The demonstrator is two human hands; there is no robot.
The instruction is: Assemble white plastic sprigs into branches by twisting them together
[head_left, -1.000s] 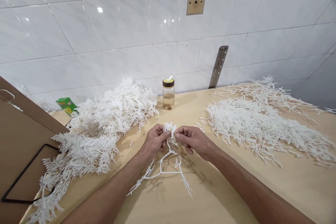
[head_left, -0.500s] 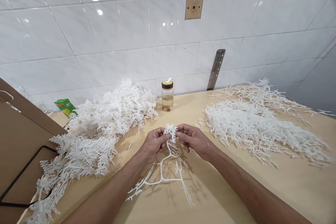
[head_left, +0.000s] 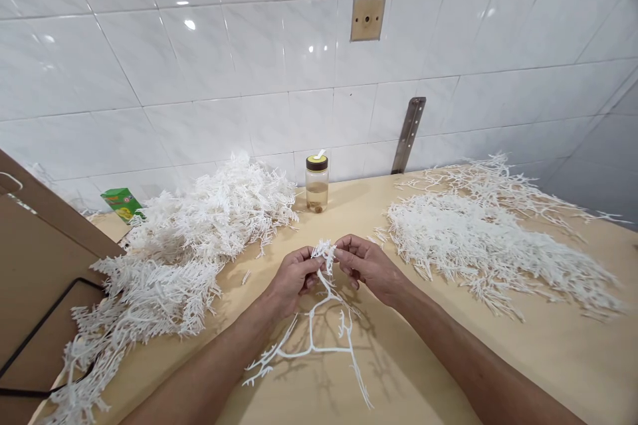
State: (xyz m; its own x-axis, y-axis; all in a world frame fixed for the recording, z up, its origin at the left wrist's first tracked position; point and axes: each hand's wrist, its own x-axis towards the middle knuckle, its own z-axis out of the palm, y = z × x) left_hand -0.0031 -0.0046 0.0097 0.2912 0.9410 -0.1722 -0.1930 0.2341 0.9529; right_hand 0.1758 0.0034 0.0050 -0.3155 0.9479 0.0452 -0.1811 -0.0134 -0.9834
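The top of a white branching piece (head_left: 312, 332) is pinched between thumb and fingers of the left hand (head_left: 298, 277); its frond tips are gripped by the fingertips of the right hand (head_left: 363, 267). Its forked lower branches are spread below both hands. A feathery white heap (head_left: 209, 226) is seen left of the left hand; beyond the hands, a lidded jar (head_left: 317, 189) is placed.

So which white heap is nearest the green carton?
The left heap, beside the green carton; the right heap and the stringy one behind it lie past the jar.
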